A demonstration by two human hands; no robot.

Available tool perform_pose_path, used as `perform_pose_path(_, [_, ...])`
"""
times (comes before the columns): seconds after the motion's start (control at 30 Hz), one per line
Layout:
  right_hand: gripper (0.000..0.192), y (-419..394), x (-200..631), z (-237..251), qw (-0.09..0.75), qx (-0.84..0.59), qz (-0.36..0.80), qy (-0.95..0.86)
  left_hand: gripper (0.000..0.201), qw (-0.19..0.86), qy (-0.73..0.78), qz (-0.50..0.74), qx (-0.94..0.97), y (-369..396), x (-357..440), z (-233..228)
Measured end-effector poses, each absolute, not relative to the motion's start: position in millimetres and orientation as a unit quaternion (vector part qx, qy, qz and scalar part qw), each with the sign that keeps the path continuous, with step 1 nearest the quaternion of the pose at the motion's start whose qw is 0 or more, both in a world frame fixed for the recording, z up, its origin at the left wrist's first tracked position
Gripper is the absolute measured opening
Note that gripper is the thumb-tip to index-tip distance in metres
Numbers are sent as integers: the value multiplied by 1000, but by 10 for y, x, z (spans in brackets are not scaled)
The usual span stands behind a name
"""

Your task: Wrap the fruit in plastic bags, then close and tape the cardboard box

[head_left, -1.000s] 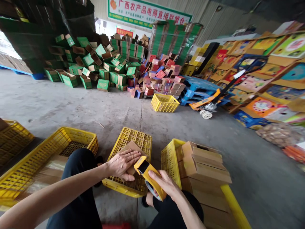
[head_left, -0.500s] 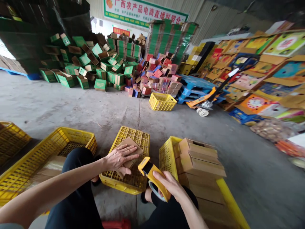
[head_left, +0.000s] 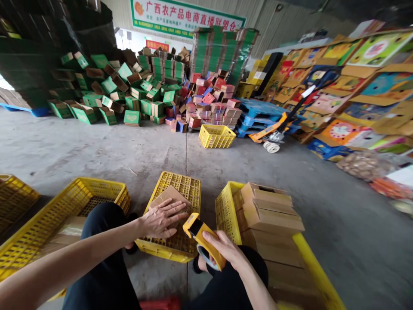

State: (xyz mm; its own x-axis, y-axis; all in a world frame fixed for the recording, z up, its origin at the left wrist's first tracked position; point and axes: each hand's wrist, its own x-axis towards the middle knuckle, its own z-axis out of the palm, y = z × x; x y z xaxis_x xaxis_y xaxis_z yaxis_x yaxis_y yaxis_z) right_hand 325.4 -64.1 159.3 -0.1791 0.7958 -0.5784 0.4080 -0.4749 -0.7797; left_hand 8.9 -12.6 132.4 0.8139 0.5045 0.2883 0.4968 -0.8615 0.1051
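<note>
My left hand (head_left: 164,218) lies with fingers spread on a small brown cardboard box (head_left: 171,196), covering its near part. That box rests on the slatted top of a yellow plastic crate (head_left: 161,249) between my knees. In my right hand (head_left: 224,246) is a yellow tape dispenser (head_left: 206,239), its fingers wrapped around the body and a tape roll showing below. The dispenser's front end is close to the left fingertips, to the right of the box. Whether it touches the box I cannot tell.
To the right, a yellow crate (head_left: 226,211) holds several brown cartons (head_left: 271,219). On the left, another yellow crate (head_left: 112,185) contains taped boxes (head_left: 69,230). Farther off are a yellow basket (head_left: 217,137), a pallet jack (head_left: 274,129), blue pallets (head_left: 258,110) and heaped green boxes (head_left: 132,117).
The box under my left hand has turned slightly and lies flatter on the crate. The tape dispenser has moved slightly left with my right hand. The camera view has shifted a little.
</note>
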Motion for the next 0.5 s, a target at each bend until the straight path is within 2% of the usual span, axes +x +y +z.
perform_pose_path(0.37, [56,-836,3355,1806,170,-626,626,-433,67,48,271,158,948,-11,73,1358])
perform_pose_path(0.5, [56,-859,3359,1692,174,-629,628,-425,67,56,276,158,946,-2,51,1381])
